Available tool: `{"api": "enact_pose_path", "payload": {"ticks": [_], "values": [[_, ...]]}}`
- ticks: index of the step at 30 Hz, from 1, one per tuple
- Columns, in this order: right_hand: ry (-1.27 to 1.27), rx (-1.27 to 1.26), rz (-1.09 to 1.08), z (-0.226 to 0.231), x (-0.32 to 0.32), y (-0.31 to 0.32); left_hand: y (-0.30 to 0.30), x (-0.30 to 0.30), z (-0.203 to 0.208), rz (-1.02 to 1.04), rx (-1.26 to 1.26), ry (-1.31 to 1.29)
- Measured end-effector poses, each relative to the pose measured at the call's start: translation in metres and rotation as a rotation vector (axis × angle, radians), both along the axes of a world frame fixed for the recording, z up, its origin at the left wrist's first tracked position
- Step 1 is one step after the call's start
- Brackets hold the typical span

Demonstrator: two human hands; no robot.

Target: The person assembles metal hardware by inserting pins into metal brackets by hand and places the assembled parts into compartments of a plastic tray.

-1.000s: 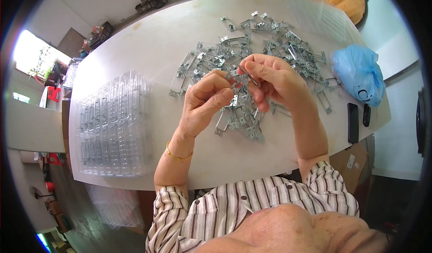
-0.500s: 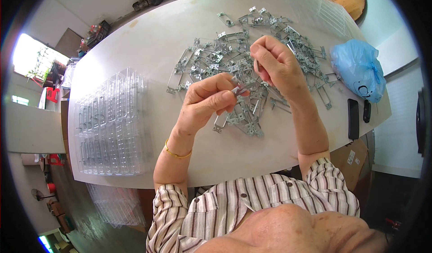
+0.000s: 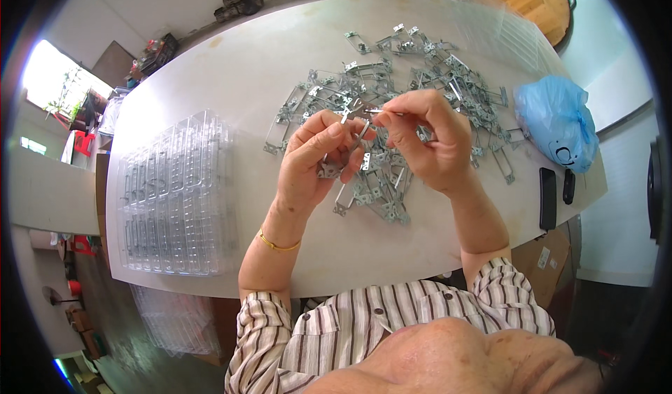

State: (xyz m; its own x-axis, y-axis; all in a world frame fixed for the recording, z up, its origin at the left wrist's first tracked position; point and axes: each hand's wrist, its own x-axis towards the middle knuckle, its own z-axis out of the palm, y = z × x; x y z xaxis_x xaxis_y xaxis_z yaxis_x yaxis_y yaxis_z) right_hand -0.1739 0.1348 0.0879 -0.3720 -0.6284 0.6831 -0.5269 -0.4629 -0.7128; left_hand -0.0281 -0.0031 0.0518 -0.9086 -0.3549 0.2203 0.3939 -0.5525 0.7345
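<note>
My left hand (image 3: 305, 157), with a yellow bangle at its wrist, is closed around a small metal bracket (image 3: 358, 135); a flat plate with holes shows below the fingers. Thumb and forefinger of my right hand (image 3: 435, 140) pinch a thin metal piece (image 3: 374, 111), whose far end points at the left hand's bracket. Whether the two pieces touch I cannot tell. Under and beyond both hands spreads a loose pile of metal brackets (image 3: 381, 198), with long rods and small perforated end plates.
Clear plastic trays (image 3: 175, 198) with metal parts in them stand on the white table (image 3: 266, 37) at left. To the right are a blue plastic bag (image 3: 556, 121), a black phone (image 3: 548, 198) and a small black object (image 3: 569, 186). More clear trays (image 3: 507, 30) lie far right.
My right hand has come down and left, bringing a thin metal piece up to the left hand. The left hand has turned, so more of its bracket shows.
</note>
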Motion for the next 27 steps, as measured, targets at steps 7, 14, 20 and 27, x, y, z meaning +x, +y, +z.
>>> {"api": "enact_pose_path", "payload": {"ticks": [7, 14, 20, 27], "values": [[0.469, -0.137, -0.171, -0.005, -0.002, -0.013, 0.002, 0.003, 0.003, 0.018, 0.003, -0.041], [0.456, -0.158, -0.19, -0.006, -0.002, -0.012, 0.001, 0.0, -0.001, 0.011, -0.211, 0.028], [0.347, -0.135, -0.202, 0.005, 0.007, 0.004, -0.003, -0.001, -0.004, 0.102, -0.058, 0.044], [-0.216, 0.242, 0.061, -0.012, 0.0, -0.008, -0.004, -0.003, -0.004, 0.221, -0.096, 0.201]]}}
